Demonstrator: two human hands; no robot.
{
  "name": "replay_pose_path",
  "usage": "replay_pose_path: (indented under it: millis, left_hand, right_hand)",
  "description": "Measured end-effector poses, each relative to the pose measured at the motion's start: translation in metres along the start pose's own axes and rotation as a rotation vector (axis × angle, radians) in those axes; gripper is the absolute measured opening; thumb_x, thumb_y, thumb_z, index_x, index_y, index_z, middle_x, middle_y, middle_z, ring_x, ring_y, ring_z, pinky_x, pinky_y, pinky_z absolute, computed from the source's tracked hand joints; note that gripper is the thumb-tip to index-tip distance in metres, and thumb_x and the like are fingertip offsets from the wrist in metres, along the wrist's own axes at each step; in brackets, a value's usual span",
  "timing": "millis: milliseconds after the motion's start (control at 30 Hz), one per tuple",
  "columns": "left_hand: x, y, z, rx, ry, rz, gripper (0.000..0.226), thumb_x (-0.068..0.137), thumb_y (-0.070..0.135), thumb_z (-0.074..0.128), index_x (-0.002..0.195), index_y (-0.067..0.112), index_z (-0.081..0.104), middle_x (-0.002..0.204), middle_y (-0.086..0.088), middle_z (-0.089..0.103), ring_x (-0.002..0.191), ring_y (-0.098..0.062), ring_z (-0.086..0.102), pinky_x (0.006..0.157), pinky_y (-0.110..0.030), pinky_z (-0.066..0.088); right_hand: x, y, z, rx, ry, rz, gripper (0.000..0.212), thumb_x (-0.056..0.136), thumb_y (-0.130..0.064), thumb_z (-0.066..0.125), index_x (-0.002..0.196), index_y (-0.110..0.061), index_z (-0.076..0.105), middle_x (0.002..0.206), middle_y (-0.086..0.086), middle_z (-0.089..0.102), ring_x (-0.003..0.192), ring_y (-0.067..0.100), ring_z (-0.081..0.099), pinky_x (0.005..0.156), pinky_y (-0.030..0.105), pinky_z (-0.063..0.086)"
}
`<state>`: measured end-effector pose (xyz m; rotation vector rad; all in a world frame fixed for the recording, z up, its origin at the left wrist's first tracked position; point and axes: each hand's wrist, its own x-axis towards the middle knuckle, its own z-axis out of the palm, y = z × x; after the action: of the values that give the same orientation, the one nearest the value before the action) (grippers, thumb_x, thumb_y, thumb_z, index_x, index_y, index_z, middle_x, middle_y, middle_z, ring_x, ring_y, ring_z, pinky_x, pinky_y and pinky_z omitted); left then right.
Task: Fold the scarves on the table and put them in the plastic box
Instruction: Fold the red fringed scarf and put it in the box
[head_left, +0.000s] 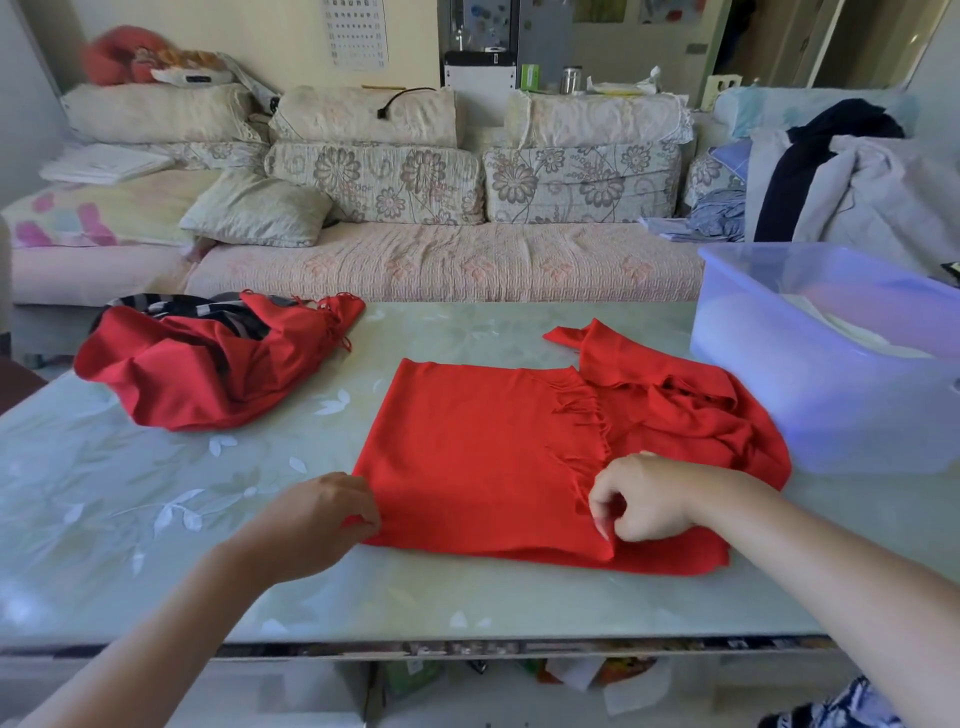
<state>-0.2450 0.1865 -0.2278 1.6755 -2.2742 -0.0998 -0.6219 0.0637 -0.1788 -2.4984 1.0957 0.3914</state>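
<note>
The left hand (317, 519), fingers curled, pinches the near left corner of the scarf (478, 452). The right hand (644, 499), fingers bent inward, pinches the scarf's top layer at its near edge, just below the fringe (582, 421). The scarf, red, lies flat on the table (156, 519) between the two hands; its left part forms a smooth folded rectangle whose fringed end lies over the right part, which is rumpled and has one corner turned out at the far side. The box (831, 405), translucent bluish plastic with an open top, stands right of the scarf and farther back, its wall close to the rumpled part; contact between them cannot be told. A pale cloth (852, 327) lies inside the box. The heap (208, 374), loose red cloth with a dark and grey striped cloth (218, 314) showing at its rear, lies left of the scarf and farther back, well apart from it. The sofa (441, 260), with floral cushions, runs beyond the scarf past the table's far edge; clothes (857, 182) are piled on it, beyond and right of the scarf
</note>
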Motion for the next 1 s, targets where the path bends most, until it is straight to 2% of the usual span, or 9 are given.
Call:
replay_pose_path:
  millis: [100, 167, 300, 367, 467, 600, 767, 867, 1000]
  left_hand:
    - [0.006, 0.005, 0.001, 0.025, 0.096, -0.085, 0.005, 0.085, 0.031, 0.056, 0.081, 0.029, 0.060, 0.068, 0.019, 0.056, 0.065, -0.003, 0.055, 0.057, -0.024, 0.045]
    - [0.017, 0.013, 0.008, -0.028, 0.164, -0.078, 0.012, 0.089, 0.034, 0.049, 0.085, 0.028, 0.058, 0.076, 0.014, 0.057, 0.072, -0.008, 0.056, 0.064, -0.030, 0.048]
    - [0.037, 0.022, 0.032, -0.024, 0.054, -0.040, 0.055, 0.089, 0.057, 0.035, 0.135, 0.030, 0.052, 0.141, 0.006, 0.049, 0.131, -0.014, 0.044, 0.111, -0.025, 0.034]
    - [0.037, 0.021, 0.041, 0.032, -0.133, -0.133, 0.087, 0.080, 0.082, 0.018, 0.153, 0.037, 0.020, 0.162, 0.007, 0.015, 0.150, -0.015, 0.011, 0.121, -0.028, 0.011]
    - [0.034, 0.018, 0.034, 0.098, -0.332, -0.244, 0.106, 0.063, 0.096, 0.008, 0.154, 0.041, 0.000, 0.162, 0.013, -0.008, 0.150, -0.013, -0.010, 0.121, -0.031, -0.004]
    - [0.036, 0.014, 0.009, 0.163, -0.320, -0.295, 0.100, 0.059, 0.095, 0.025, 0.147, 0.048, 0.027, 0.154, 0.013, 0.027, 0.143, -0.016, 0.023, 0.117, -0.039, 0.023]
    - [0.052, 0.003, 0.006, 0.245, -0.102, -0.329, 0.045, 0.092, 0.064, 0.036, 0.117, 0.033, 0.057, 0.115, 0.006, 0.055, 0.115, -0.017, 0.052, 0.096, -0.036, 0.038]
    - [0.078, -0.012, 0.017, 0.182, 0.045, -0.271, 0.032, 0.099, 0.042, 0.042, 0.123, 0.026, 0.055, 0.118, 0.003, 0.055, 0.116, -0.022, 0.052, 0.097, -0.036, 0.040]
    - [0.114, -0.019, 0.035, 0.063, 0.014, -0.243, 0.057, 0.099, 0.049, 0.040, 0.151, 0.028, 0.030, 0.156, 0.000, 0.032, 0.146, -0.022, 0.024, 0.118, -0.038, 0.023]
  right_hand:
    - [-0.003, -0.017, -0.006, 0.192, -0.143, 0.010, 0.031, 0.076, -0.012, 0.054, 0.084, -0.028, 0.080, 0.079, -0.012, 0.074, 0.064, 0.005, 0.060, 0.062, 0.021, 0.048]
    - [0.003, -0.023, -0.009, 0.135, -0.005, -0.003, 0.030, 0.076, -0.015, 0.051, 0.074, -0.030, 0.078, 0.079, -0.011, 0.074, 0.066, 0.005, 0.063, 0.064, 0.024, 0.051]
    - [0.028, -0.027, 0.001, -0.192, 0.414, -0.090, 0.021, 0.075, -0.025, 0.048, 0.072, -0.026, 0.068, 0.099, -0.012, 0.067, 0.095, 0.014, 0.062, 0.085, 0.034, 0.051]
    - [0.040, -0.027, 0.008, -0.154, 0.425, -0.107, 0.024, 0.084, -0.030, 0.053, 0.102, -0.034, 0.069, 0.135, -0.009, 0.057, 0.126, 0.016, 0.051, 0.105, 0.035, 0.040]
    - [0.054, -0.025, 0.016, -0.151, 0.243, 0.039, 0.061, 0.095, -0.052, 0.049, 0.152, -0.041, 0.028, 0.167, 0.004, 0.010, 0.154, 0.022, 0.010, 0.122, 0.045, 0.015]
    - [0.074, -0.030, 0.020, -0.141, 0.174, 0.116, 0.067, 0.096, -0.063, 0.039, 0.156, -0.041, 0.017, 0.168, 0.004, 0.005, 0.154, 0.021, 0.004, 0.122, 0.052, 0.009]
    - [0.109, -0.051, 0.010, -0.104, 0.366, 0.103, 0.055, 0.098, -0.059, 0.039, 0.149, -0.039, 0.034, 0.164, 0.002, 0.020, 0.152, 0.021, 0.014, 0.120, 0.053, 0.013]
    - [0.128, -0.055, 0.010, -0.099, 0.374, 0.164, 0.060, 0.098, -0.060, 0.037, 0.153, -0.038, 0.027, 0.167, 0.006, 0.010, 0.154, 0.024, 0.004, 0.120, 0.060, 0.008]
    - [0.144, -0.047, 0.013, -0.122, 0.336, 0.256, 0.069, 0.094, -0.071, 0.029, 0.156, -0.046, 0.009, 0.168, 0.007, -0.006, 0.154, 0.027, -0.010, 0.117, 0.066, -0.003]
